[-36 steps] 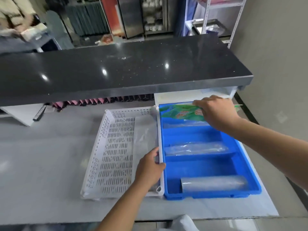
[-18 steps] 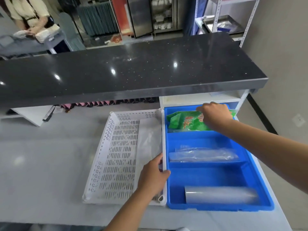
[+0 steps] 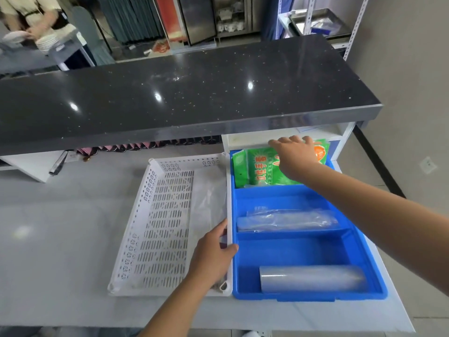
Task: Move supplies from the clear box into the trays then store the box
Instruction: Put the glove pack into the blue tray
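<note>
A blue divided tray [image 3: 291, 249] sits on the grey counter, right of a white perforated tray [image 3: 160, 222]. Green packets [image 3: 262, 169] stand in the blue tray's far compartment. My right hand [image 3: 295, 156] lies over them with fingers stretched forward, pressing them down. A clear wrapped bundle [image 3: 284, 220] fills the middle compartment and a clear roll [image 3: 311, 278] lies in the near one. My left hand [image 3: 213, 254] grips the white tray's right rim, thumb against the blue tray. A thin clear bag [image 3: 209, 198] lies inside the white tray. The clear box is not in view.
A black raised countertop [image 3: 184, 93] overhangs the far side of both trays. A white shelf [image 3: 286, 135] opens under it behind the blue tray. At the far left a person [image 3: 31, 18] handles plates. A metal rack [image 3: 323, 23] stands at the back right.
My right hand has lowered the green packets into the far compartment and opened its fingers over them. The camera has moved closer. My left hand has stayed on the white tray's rim.
</note>
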A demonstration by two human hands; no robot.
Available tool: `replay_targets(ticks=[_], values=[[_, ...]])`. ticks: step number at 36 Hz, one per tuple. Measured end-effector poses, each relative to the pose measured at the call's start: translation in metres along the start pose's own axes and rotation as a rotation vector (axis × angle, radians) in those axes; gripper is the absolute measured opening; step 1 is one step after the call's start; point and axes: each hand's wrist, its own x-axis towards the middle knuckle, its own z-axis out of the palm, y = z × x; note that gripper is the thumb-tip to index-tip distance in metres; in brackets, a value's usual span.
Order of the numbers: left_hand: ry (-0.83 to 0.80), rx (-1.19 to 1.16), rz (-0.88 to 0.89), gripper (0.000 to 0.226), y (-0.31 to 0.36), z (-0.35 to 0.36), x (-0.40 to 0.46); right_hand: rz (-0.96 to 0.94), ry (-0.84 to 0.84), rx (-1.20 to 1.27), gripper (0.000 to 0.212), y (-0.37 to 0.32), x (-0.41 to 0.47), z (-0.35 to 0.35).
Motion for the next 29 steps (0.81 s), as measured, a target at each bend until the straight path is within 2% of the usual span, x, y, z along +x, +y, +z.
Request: replay_targets(ticks=[2, 4, 8, 11, 18, 21, 25, 29], values=[[0.0, -0.012, -0.004, 0.064, 0.0, 0.0, 0.0, 0.059, 0.06, -0.009, 0.073, -0.007, -0.007, 0.014], [-0.002, -0.015, -0.003, 0.063, -0.001, 0.0, 0.0, 0.071, 0.088, 0.009, 0.073, -0.013, -0.014, 0.031], [0.016, -0.016, -0.003, 0.062, -0.004, 0.0, 0.002, 0.077, -0.017, 0.178, 0.07, -0.016, -0.022, 0.063], [0.007, -0.021, 0.005, 0.061, -0.004, 0.0, 0.002, 0.062, -0.052, 0.204, 0.073, -0.015, -0.022, 0.074], [-0.032, -0.03, 0.069, 0.063, -0.012, -0.004, 0.004, 0.081, -0.09, 0.294, 0.069, -0.023, -0.032, 0.053], [-0.052, -0.144, 0.066, 0.064, -0.011, -0.014, -0.003, 0.085, -0.066, 0.42, 0.067, -0.044, -0.054, 0.027], [0.068, -0.247, 0.197, 0.063, -0.02, -0.049, -0.038, 0.036, 0.01, 0.656, 0.069, -0.094, -0.105, -0.013], [0.22, -0.351, 0.273, 0.057, -0.07, -0.103, -0.097, -0.059, 0.015, 0.845, 0.059, -0.169, -0.168, -0.039]])
